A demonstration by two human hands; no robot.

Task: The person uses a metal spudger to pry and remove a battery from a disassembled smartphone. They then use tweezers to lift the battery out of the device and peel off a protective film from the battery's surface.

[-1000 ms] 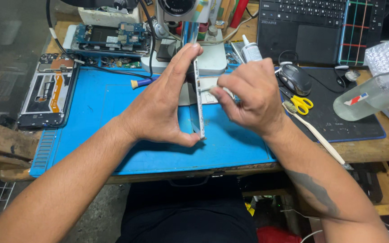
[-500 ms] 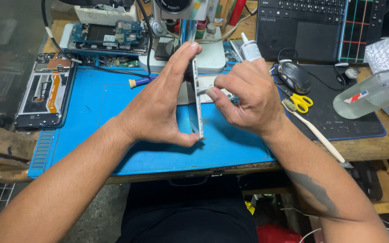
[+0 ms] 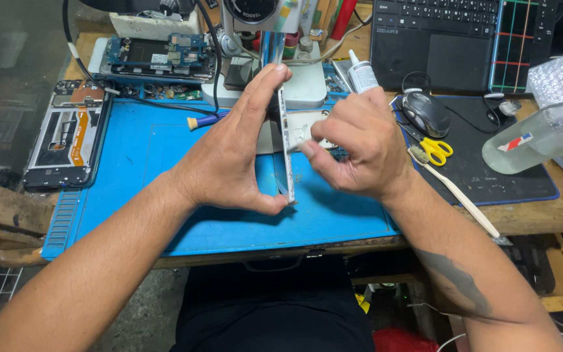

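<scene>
My left hand (image 3: 232, 153) grips a thin phone frame (image 3: 285, 150) that stands on edge over the blue work mat (image 3: 131, 169), thumb at its lower end and fingers along its upper end. My right hand (image 3: 360, 146) is curled against the frame's right face, fingertips pinched at its middle beside a pale flat part (image 3: 307, 127). What the fingertips hold is hidden.
An opened phone body (image 3: 63, 140) lies at the mat's left edge. A circuit board in a holder (image 3: 154, 55) sits at the back. To the right lie a small glue bottle (image 3: 361, 75), a mouse (image 3: 426, 112), yellow scissors (image 3: 434, 150), a toothbrush (image 3: 454, 192), a keyboard (image 3: 451, 32) and a clear bottle (image 3: 542, 133).
Both hands stay on the upright frame. My right hand's fingers have shifted slightly along its right face; the frame has hardly moved.
</scene>
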